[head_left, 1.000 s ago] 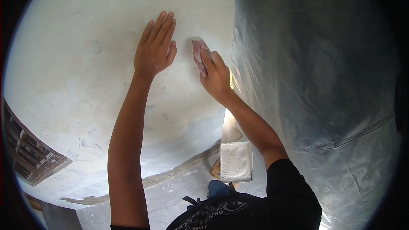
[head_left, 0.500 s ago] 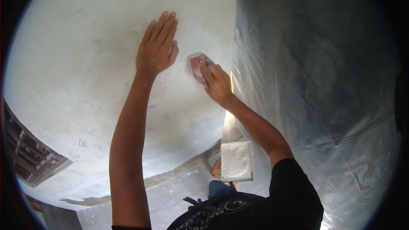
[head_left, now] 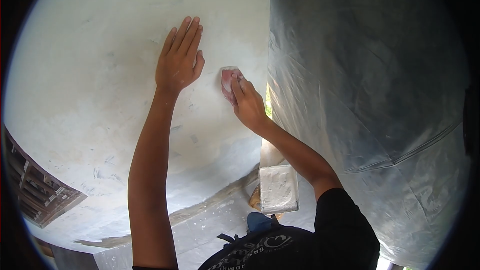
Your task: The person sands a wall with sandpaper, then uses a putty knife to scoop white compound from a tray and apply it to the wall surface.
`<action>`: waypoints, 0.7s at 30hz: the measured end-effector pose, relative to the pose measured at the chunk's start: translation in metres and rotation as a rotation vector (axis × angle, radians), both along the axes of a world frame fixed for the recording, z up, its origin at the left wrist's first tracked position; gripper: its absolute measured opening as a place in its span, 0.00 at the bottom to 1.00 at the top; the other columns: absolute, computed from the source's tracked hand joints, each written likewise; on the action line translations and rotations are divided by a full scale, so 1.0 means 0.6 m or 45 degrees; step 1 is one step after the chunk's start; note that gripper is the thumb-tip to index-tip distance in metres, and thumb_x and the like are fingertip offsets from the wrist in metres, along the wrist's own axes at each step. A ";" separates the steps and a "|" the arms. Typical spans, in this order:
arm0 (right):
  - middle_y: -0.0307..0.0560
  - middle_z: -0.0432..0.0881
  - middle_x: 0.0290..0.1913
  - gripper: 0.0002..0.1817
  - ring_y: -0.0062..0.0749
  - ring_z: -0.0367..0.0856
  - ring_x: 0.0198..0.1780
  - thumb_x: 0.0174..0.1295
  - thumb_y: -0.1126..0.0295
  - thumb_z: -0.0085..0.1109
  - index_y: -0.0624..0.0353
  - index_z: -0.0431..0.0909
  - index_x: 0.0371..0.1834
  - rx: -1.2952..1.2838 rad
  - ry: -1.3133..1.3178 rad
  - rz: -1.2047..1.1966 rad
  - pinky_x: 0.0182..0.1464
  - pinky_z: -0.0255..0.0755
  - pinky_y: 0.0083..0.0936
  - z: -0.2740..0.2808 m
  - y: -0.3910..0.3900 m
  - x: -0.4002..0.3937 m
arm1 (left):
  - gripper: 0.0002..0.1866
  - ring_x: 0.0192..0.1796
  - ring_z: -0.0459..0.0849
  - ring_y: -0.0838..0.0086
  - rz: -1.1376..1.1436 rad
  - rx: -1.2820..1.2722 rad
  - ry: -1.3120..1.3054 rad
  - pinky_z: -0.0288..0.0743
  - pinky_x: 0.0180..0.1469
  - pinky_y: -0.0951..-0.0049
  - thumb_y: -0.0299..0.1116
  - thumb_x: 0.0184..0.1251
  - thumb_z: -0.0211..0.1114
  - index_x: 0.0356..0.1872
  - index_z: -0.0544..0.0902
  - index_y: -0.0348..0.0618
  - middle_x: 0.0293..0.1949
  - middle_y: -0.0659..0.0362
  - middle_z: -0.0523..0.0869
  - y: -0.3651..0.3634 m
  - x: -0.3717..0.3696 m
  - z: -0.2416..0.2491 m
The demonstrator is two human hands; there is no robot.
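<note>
A pale, patchy wall (head_left: pixel 110 105) fills the left and middle of the view. Against it rests my left hand (head_left: pixel 177 65), laid flat with the fingers stretched upward and the thumb slightly apart; it holds nothing. To its right and a little lower, my right hand (head_left: pixel 249 105) grips a flat red piece (head_left: pixel 227 84), about palm-sized and smeared with white. One finger lies along the face of this piece, which is at the wall surface. The hand covers its lower right part.
Below my right forearm stands a square tray of white paste (head_left: pixel 278 189). Wrinkled plastic sheeting (head_left: pixel 360 85) hangs along the wall's right edge. A brown slatted wooden frame (head_left: pixel 42 187) sits at lower left. White-spotted grey sheeting (head_left: pixel 200 235) covers the floor.
My right hand and the red piece have shifted slightly left and tilted more upright. The left hand stays flat on the wall while the view has moved slightly.
</note>
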State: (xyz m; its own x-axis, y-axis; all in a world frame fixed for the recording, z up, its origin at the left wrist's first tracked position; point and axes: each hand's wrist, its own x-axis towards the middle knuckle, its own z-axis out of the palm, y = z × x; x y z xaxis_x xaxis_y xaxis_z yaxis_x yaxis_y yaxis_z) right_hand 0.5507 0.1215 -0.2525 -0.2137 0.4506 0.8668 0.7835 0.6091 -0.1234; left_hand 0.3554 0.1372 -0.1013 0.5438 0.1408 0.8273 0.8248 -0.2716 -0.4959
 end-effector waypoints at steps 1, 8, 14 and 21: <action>0.56 0.74 0.47 0.41 0.50 0.78 0.48 0.43 0.87 0.65 0.69 0.70 0.69 0.003 0.042 0.064 0.45 0.80 0.40 -0.010 -0.005 0.003 | 0.27 0.77 0.67 0.68 -0.008 0.008 0.004 0.61 0.77 0.61 0.32 0.64 0.58 0.67 0.77 0.41 0.74 0.59 0.73 0.001 -0.001 0.000; 0.56 0.73 0.41 0.33 0.47 0.77 0.43 0.49 0.88 0.62 0.71 0.74 0.65 0.285 0.319 -0.036 0.43 0.76 0.39 0.200 0.017 0.050 | 0.26 0.77 0.67 0.69 0.015 0.013 0.020 0.61 0.77 0.61 0.32 0.64 0.59 0.66 0.78 0.42 0.74 0.60 0.73 -0.001 -0.001 0.001; 0.48 0.79 0.37 0.22 0.29 0.80 0.35 0.52 0.86 0.63 0.70 0.83 0.53 0.156 0.708 0.377 0.39 0.76 0.28 0.240 0.024 0.099 | 0.26 0.77 0.67 0.70 0.021 0.029 0.021 0.61 0.78 0.62 0.33 0.65 0.58 0.66 0.78 0.43 0.74 0.60 0.73 0.002 -0.001 -0.001; 0.40 0.80 0.37 0.09 0.18 0.77 0.37 0.58 0.83 0.66 0.73 0.85 0.42 -0.240 1.020 0.673 0.41 0.72 0.19 0.213 0.026 0.138 | 0.26 0.77 0.67 0.69 -0.006 0.034 0.019 0.61 0.77 0.62 0.33 0.65 0.58 0.66 0.78 0.42 0.73 0.60 0.74 0.001 -0.001 0.000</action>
State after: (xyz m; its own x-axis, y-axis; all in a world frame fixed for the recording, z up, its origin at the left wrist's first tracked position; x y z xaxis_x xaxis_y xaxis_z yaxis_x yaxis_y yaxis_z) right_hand 0.6337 0.1370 -0.1249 0.1926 0.6122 0.7669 0.0568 0.7732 -0.6316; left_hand 0.3546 0.1377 -0.1013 0.5570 0.1160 0.8224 0.8158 -0.2618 -0.5156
